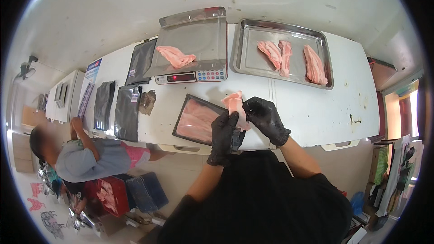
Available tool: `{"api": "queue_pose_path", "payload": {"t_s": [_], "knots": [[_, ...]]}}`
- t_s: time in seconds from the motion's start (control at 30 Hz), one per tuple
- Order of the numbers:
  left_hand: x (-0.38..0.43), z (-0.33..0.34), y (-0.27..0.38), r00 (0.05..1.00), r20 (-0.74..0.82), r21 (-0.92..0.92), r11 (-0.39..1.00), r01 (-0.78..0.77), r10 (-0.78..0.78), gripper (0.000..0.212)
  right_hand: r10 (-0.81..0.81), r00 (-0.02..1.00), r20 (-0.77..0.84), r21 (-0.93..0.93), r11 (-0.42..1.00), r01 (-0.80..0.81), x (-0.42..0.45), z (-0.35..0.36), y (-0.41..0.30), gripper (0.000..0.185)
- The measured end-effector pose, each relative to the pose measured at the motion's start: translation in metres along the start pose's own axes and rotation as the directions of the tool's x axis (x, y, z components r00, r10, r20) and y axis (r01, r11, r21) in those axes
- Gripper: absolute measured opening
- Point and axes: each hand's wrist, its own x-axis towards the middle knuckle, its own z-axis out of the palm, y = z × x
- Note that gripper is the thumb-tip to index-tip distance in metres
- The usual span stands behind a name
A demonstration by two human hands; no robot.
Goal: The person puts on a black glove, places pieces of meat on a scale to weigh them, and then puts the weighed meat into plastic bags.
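Note:
Both my hands wear black gloves. My left hand (pixel 223 135) grips a strip of raw pork belly (pixel 234 103) over the right end of a plastic pack of sliced meat (pixel 198 120). Against the strip's right side, the curled fingers of my right hand (pixel 262 117) pinch its edge. Behind them a digital scale (pixel 193 37) carries another piece of pork (pixel 175 57) on its film-covered pan. To the right, a steel tray (pixel 251 64) holds several pork strips, one of them (pixel 315 65) lying apart near the tray's right side.
Stacks of black plastic bags (pixel 127 112) lie left on the white table (pixel 305 108), beside a brownish stained patch (pixel 147 102). A person (pixel 98 156) stands at the left with both hands at the table's end. Below are a red crate (pixel 113 195) with meat and a blue crate (pixel 147 191).

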Motion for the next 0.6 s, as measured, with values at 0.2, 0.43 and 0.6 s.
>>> {"api": "queue_pose_path", "payload": {"t_s": [0.2,0.43,0.6], "knots": [[-0.004,0.01,0.017,0.981,-0.183,-0.011,0.997,-0.075,0.072,0.015,0.079,0.981,0.175,0.329,0.935,-0.134,-0.001,0.007,-0.018,0.03],[-0.001,-0.003,0.023,0.974,-0.057,0.153,0.966,-0.207,0.217,0.02,-0.034,0.999,0.01,0.205,0.978,0.032,0.002,0.008,-0.035,0.025],[0.007,-0.008,0.054,0.944,0.07,0.155,0.932,-0.329,0.322,0.049,0.031,0.99,-0.134,0.259,0.966,0.005,-0.002,-0.024,-0.028,0.023]]}}
